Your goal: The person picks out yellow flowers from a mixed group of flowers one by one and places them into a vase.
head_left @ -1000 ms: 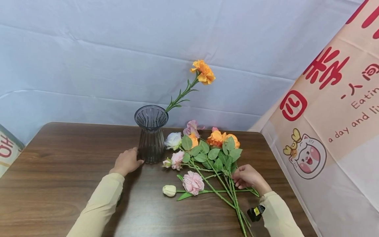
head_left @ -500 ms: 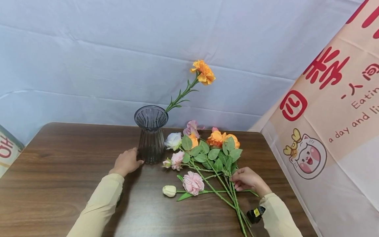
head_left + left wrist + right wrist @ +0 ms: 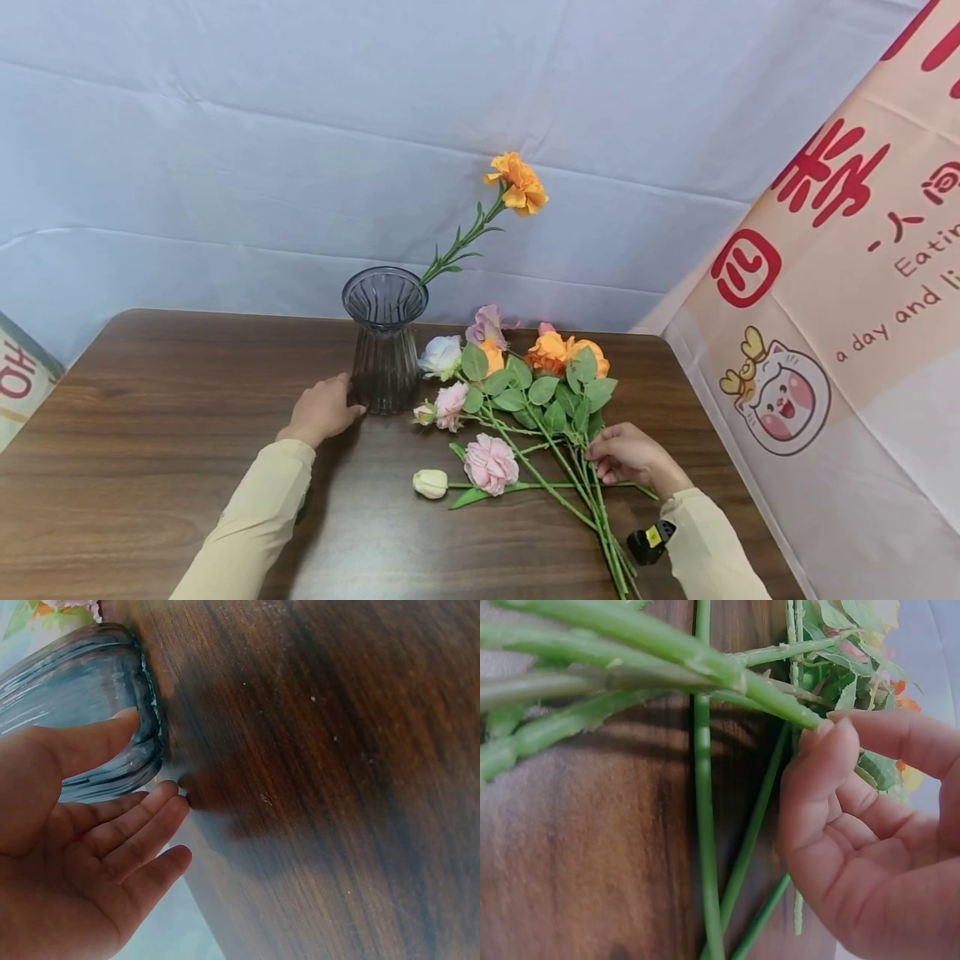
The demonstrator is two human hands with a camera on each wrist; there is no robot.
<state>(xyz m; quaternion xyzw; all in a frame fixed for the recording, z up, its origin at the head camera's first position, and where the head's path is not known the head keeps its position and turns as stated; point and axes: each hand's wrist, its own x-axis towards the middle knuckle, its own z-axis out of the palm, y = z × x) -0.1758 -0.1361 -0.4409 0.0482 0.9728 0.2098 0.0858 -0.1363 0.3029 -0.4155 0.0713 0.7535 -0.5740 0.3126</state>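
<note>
A ribbed smoky-glass vase [image 3: 384,367] stands upright near the table's back edge, with one orange carnation [image 3: 517,185] leaning out to the right. My left hand [image 3: 321,410] holds the vase low on its left side; the left wrist view shows the thumb across the glass and the fingers behind the base. To the right lies a loose bunch of artificial flowers with crossing green stems [image 3: 596,517]. Thumb and index finger of my right hand [image 3: 628,454] pinch a green flower stem [image 3: 780,705] just below the leaves. Which bloom it belongs to is hidden among the leaves.
A pink flower [image 3: 491,464] and a cream tulip [image 3: 431,483] lie in front of the bunch. Orange roses [image 3: 550,351], a pale blue-white rose [image 3: 440,357] and a mauve flower [image 3: 487,323] lie toward the back. A pale cloth backdrop [image 3: 247,167] rises behind the brown table [image 3: 150,467].
My right thumb and fingers have closed in on the stem, slightly to the left of where they were. The left hand and the vase have stayed in place.
</note>
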